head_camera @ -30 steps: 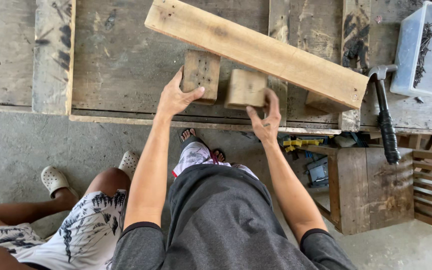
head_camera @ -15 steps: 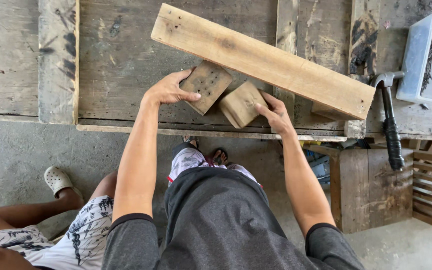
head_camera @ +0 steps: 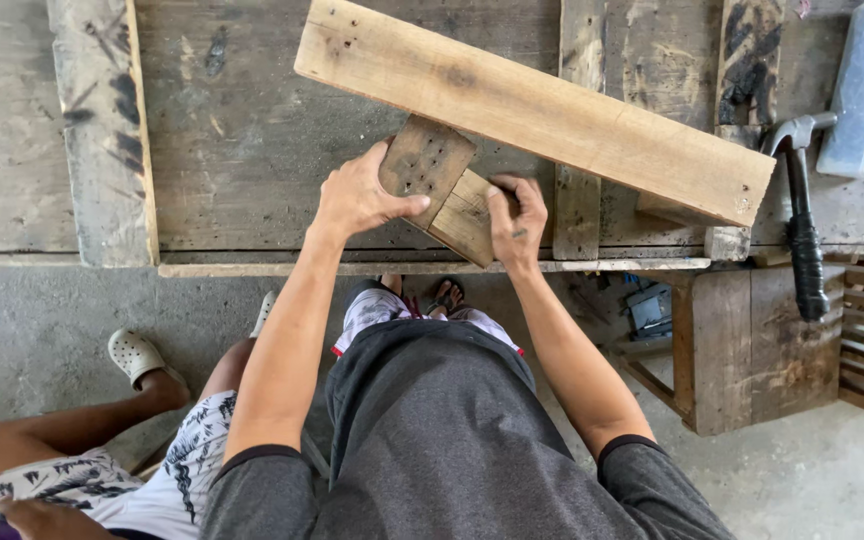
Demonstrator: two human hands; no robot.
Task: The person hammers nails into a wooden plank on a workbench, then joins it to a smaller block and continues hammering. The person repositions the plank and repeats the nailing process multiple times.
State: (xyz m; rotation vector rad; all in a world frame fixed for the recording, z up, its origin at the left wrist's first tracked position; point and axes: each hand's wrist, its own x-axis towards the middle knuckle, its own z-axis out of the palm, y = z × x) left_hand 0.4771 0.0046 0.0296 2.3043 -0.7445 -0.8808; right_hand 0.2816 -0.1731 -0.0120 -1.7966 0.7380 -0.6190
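We grip two small wooden blocks at the bench edge, our left hand [head_camera: 357, 195] clamped on the darker, nail-holed block [head_camera: 426, 160] and our right hand [head_camera: 517, 222] closed on the paler block [head_camera: 464, 215], the pair pressed together just beneath the long plank [head_camera: 537, 105]. The plank rests loosely above our knuckles and could, we judge, slide onto fingers if jostled; the hammer [head_camera: 802, 225] lies well off right.

Both hands on two small square wood blocks, pushed together under the long pale wooden plank [head_camera: 542, 110]. Left hand [head_camera: 357, 195] grips the darker nail-holed block [head_camera: 430, 160], right hand [head_camera: 517, 222] the lighter block [head_camera: 464, 215]. Black-handled hammer [head_camera: 802, 240] lies just right of the plank.
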